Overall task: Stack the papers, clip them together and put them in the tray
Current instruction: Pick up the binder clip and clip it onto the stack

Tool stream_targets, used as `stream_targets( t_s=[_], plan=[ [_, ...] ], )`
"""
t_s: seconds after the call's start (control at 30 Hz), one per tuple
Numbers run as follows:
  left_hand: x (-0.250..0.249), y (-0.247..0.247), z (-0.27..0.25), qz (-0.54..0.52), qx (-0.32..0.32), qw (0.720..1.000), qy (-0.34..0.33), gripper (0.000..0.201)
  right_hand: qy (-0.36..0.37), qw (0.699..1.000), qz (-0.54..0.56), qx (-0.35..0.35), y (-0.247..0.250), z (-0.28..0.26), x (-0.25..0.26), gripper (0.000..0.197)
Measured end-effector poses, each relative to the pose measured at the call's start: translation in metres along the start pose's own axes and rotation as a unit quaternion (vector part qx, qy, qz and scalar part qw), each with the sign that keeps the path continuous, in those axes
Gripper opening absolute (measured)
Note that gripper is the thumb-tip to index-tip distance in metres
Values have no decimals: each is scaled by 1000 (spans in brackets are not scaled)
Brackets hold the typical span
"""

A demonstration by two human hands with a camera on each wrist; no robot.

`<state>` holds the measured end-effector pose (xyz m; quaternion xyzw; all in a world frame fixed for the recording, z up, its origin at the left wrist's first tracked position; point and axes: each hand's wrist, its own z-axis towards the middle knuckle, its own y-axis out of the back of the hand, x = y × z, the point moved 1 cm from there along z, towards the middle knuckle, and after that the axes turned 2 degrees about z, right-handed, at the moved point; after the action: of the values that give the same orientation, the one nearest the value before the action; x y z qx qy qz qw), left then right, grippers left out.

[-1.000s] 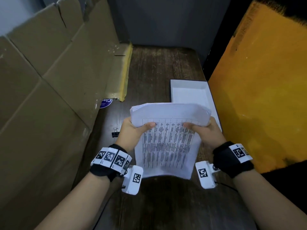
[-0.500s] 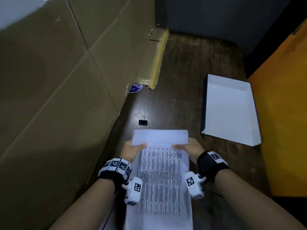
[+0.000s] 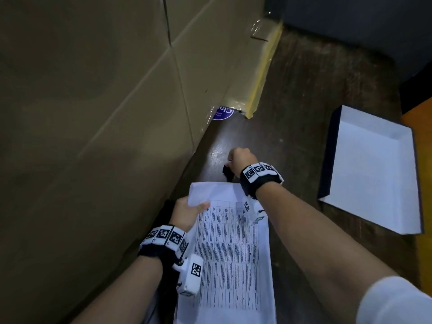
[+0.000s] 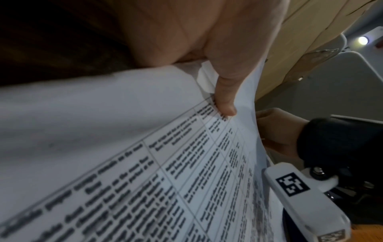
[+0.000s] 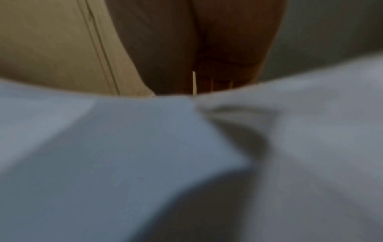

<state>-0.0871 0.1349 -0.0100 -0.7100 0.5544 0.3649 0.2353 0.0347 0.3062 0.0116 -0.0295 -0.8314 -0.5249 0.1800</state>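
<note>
A stack of printed papers [image 3: 231, 253] lies lengthwise on the dark wooden table, its far end lifted a little. My left hand [image 3: 196, 208] pinches the stack's far left corner, with the thumb [image 4: 225, 98] on top of the papers [image 4: 124, 147] and the fingers underneath. My right hand [image 3: 233, 160] is stretched out just past the stack's far edge, its fingers curled down around the small black binder clip [image 3: 227, 171]. The white tray [image 3: 374, 174] sits empty to the right. The right wrist view is blurred and shows mostly white paper [image 5: 145, 163].
A tall cardboard box [image 3: 93, 136] walls off the left side, with a purple round sticker [image 3: 223, 112] at its foot. An orange panel [image 3: 420, 136] stands at the right, beyond the tray. Bare table [image 3: 304, 113] lies between the box and the tray.
The papers went from held upright in both hands to lying down on the table. My right hand let go of them and reached forward onto the binder clip. The left hand kept its hold.
</note>
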Motion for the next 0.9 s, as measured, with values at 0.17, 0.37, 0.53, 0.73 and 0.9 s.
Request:
stream_targets(
  t_s=[0.17,0.37,0.53,0.73,0.9],
  plan=[
    [-1,-2,2,7,9,1000,-9,22,-18,998,62,11,3,5,-8,19],
    [-19,-28,-1,32,34,998,-38,24,2,964,257,-63,46,-18,-58,20],
    [-41,-73,-14,83,83,989,-92,15,88,931,343,-89,104,-86,-97,37],
    [-54,-116,-35,126,142,973,-127,8,116,944,279,-137,127,-163,-129,29],
    [-56,-136,-55,136,166,964,-158,17,118,945,244,-185,128,-186,-154,21]
  ],
)
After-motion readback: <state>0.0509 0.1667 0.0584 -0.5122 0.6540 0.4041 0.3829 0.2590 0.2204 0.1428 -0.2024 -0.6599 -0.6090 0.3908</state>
